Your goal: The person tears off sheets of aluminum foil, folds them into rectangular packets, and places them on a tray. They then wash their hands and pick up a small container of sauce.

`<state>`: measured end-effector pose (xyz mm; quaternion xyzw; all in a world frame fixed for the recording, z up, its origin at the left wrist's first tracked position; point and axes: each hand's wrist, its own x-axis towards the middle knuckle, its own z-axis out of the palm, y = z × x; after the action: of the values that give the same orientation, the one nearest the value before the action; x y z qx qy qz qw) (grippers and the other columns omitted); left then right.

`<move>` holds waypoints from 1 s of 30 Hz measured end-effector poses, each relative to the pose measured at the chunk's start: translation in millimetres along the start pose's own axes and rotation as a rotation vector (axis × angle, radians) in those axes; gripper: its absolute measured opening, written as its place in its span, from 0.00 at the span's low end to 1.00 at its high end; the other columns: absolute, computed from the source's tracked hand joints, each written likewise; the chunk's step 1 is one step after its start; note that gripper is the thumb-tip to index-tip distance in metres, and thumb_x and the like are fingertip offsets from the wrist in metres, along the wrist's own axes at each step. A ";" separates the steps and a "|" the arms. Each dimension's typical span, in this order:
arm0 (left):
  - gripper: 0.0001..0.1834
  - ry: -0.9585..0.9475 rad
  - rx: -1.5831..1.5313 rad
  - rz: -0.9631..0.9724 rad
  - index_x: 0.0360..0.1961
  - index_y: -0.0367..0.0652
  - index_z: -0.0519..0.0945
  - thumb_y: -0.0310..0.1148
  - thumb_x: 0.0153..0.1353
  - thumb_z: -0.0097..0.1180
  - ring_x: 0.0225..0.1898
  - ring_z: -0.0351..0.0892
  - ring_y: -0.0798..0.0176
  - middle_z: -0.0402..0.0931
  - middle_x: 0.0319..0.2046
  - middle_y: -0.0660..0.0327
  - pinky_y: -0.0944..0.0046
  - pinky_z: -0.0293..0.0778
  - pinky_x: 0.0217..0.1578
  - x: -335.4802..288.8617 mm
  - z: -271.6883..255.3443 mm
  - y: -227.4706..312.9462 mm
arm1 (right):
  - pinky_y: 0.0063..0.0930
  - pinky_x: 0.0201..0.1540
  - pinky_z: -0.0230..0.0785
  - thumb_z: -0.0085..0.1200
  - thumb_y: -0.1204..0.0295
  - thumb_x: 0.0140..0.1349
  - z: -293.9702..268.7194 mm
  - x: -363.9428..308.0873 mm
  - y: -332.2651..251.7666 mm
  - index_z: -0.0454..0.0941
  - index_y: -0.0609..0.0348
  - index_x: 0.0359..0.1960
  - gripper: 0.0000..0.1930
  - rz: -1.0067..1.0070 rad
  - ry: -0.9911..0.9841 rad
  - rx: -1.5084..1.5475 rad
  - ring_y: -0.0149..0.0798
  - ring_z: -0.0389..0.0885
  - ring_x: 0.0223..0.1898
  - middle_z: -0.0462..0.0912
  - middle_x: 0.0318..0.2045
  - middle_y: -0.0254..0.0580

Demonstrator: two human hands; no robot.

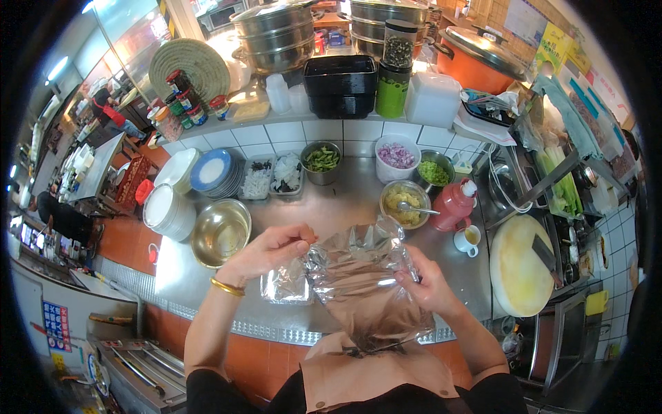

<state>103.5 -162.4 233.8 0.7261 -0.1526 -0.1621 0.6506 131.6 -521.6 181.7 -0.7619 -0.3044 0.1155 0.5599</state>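
Note:
A crinkled sheet of aluminium foil (358, 283) spreads in front of my body, above the counter's near edge. My right hand (429, 279) grips its right side, thumb on top. At the upper left edge, my left hand (276, 250) is closed in a pinch on the foil; its fingertips partly hide the hold. Below my left hand, a flat foil-covered piece (286, 284) lies on the steel counter (331, 210); the sheet overlaps its right side, so what is under the foil is hidden. A yellow bangle circles my left wrist.
A steel bowl (221, 233) and stacked white bowls (167, 212) stand left. Beyond the foil are a bowl of yellow paste with a spoon (405, 204), chopped red onion (397, 155) and green peppers (322, 160). At right are a pink flask (455, 205), a cup (467, 240) and a round chopping board with a cleaver (520, 269).

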 end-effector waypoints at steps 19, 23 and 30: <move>0.04 0.100 0.444 0.169 0.32 0.33 0.83 0.15 0.59 0.58 0.42 0.77 0.64 0.75 0.40 0.61 0.65 0.76 0.43 14.7 -7.5 26.1 | 0.28 0.42 0.73 0.58 0.75 0.70 1.9 1.9 -1.9 0.67 0.62 0.70 0.28 -0.018 -0.093 0.020 0.29 0.80 0.35 0.84 0.38 0.39; 0.15 0.185 0.328 0.130 0.43 0.40 0.86 0.12 0.61 0.54 0.52 0.78 0.62 0.75 0.51 0.58 0.63 0.78 0.53 32.7 -11.8 41.2 | 0.29 0.40 0.74 0.57 0.75 0.70 6.3 4.8 -10.8 0.67 0.62 0.70 0.27 -0.034 -0.119 0.040 0.32 0.81 0.33 0.85 0.37 0.41; 0.32 -0.332 0.529 0.315 0.61 0.49 0.83 0.11 0.56 0.57 0.73 0.64 0.50 0.63 0.74 0.57 0.52 0.71 0.70 77.9 17.8 55.9 | 0.36 0.47 0.77 0.57 0.73 0.71 10.7 10.5 -22.0 0.68 0.57 0.70 0.26 -0.054 -0.175 -0.017 0.48 0.89 0.42 0.86 0.45 0.52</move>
<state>165.4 -217.9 284.7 0.8009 -0.4033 -0.1304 0.4231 127.0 -502.8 200.0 -0.7450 -0.3737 0.1638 0.5278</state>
